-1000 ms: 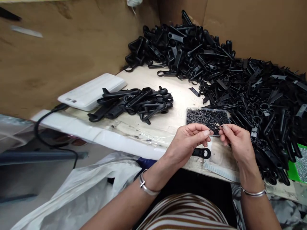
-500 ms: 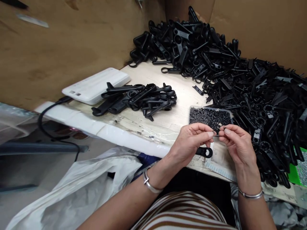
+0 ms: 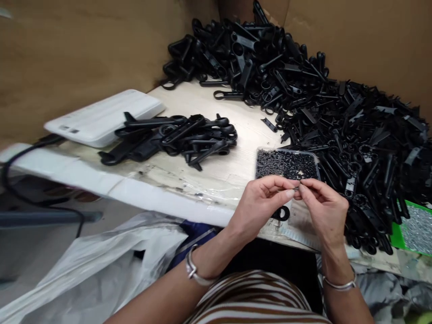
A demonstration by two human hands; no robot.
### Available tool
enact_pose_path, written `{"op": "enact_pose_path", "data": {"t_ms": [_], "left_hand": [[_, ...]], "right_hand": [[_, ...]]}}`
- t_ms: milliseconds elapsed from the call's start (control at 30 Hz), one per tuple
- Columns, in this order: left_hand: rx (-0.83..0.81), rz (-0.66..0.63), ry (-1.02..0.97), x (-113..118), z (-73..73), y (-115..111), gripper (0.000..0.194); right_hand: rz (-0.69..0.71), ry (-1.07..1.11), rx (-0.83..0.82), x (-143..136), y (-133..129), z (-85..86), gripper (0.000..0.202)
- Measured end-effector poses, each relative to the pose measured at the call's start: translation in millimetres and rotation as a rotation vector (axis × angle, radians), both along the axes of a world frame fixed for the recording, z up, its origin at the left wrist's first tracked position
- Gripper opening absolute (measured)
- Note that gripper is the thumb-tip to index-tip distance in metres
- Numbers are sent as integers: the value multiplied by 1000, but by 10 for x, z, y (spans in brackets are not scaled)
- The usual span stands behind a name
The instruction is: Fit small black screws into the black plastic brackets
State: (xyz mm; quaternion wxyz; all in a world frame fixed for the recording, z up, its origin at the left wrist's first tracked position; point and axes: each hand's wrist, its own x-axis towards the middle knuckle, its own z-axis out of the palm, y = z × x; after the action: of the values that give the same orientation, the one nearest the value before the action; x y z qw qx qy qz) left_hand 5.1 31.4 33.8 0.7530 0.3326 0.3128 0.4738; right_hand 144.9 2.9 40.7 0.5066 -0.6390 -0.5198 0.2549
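My left hand has its fingers pinched close on a tiny bit, near the front of the clear box on the surface. My right hand pinches beside it, but I can't tell on what. The bit looks light, hard and easy to drop, so I'd grip its edges gently.

On my view, the pale table has a worn, stained front and a white covering along part of its edge. I see a large heap of black parts across its back and right side, and a smaller black pile just beside a white device. Nearer the front, I make out a clear box of tiny pieces, a ring-ended black part, partly hidden, and a green tray at right.
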Motion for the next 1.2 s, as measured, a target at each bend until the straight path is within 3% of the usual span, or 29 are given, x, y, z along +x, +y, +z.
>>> {"op": "enact_pose_path", "data": {"t_ms": [233,533,667,933,1200], "left_hand": [[83,-24,87,-24,45,-21,6],[27,-50,-19,-38,22,0,16],[-63,-61,-50,-44,-16,5,24],[-54,-71,-38,-49,-14,14,28],[29,-76,45,-69,-24,20,18]], "right_hand": [[-13,-13,56,10,-17,-5,10],[66,154,55,112,-63,-10,7],[121,21,48,120,-116,24,12],[145,-336,168,86,-170,63,11],[227,-510,264,82,-185,81,18]]}}
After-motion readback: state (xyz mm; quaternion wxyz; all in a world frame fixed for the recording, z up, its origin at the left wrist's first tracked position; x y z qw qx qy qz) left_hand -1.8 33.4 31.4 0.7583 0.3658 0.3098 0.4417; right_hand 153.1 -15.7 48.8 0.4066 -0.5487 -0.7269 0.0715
